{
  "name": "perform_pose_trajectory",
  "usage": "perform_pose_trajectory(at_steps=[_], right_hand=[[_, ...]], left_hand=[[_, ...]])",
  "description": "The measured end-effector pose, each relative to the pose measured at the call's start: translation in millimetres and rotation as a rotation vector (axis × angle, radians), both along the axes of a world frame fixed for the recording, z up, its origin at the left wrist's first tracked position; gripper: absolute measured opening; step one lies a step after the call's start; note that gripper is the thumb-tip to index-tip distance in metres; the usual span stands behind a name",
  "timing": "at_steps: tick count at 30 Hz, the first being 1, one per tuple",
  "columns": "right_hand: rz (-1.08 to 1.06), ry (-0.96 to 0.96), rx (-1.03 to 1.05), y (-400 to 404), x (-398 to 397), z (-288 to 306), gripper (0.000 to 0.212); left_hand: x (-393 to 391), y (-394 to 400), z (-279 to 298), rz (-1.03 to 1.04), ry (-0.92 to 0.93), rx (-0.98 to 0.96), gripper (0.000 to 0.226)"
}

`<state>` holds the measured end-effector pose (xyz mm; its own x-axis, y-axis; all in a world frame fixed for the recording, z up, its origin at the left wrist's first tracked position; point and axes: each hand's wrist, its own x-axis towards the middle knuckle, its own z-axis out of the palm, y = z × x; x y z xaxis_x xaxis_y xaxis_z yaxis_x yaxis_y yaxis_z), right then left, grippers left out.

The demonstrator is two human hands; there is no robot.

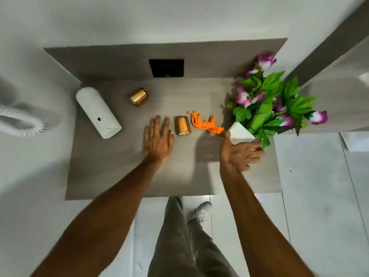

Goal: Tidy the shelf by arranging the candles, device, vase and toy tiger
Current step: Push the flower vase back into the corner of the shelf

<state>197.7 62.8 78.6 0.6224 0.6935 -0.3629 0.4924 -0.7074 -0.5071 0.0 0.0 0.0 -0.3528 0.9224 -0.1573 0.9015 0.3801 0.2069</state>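
On the grey shelf (123,168) a white cylindrical device (97,112) lies on its side at the left. One gold candle (139,96) lies toward the back, a second gold candle (182,125) lies in the middle. An orange toy tiger (205,123) lies on its side beside that candle. A white vase (240,133) with purple flowers and green leaves (273,102) is tipped at the right. My right hand (239,154) cups the vase's base, thumb on its edge. My left hand (157,139) is flat and spread, just left of the middle candle, holding nothing.
A black square panel (166,67) is set in the back wall of the shelf. A white object with a ribbed edge (20,121) hangs on the wall at the left. Below the shelf's front edge are my legs, a shoe (201,211) and a tiled floor.
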Motion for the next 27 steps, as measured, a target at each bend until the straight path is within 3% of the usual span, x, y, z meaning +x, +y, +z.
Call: perform_pose_trajectory(at_steps=[4,8,15,21,27], right_hand=[[-0.148,0.139,-0.110,31,2,-20,0.111],[-0.079,0.067,-0.124,49,18,-34,0.101],[-0.105,-0.059,0.153,67,43,-49,0.084],[-0.029,0.105,0.510,116,35,-72,0.093],[0.167,0.106,0.530,148,37,-101,0.095]], left_hand=[[-8,19,-32,0.017,0.013,0.034,0.059],[-12,28,-53,0.023,0.068,0.133,0.060],[-11,30,-61,0.059,0.104,0.214,0.058],[-11,32,-60,0.074,0.099,0.201,0.059],[-11,32,-59,0.073,0.109,0.189,0.060]])
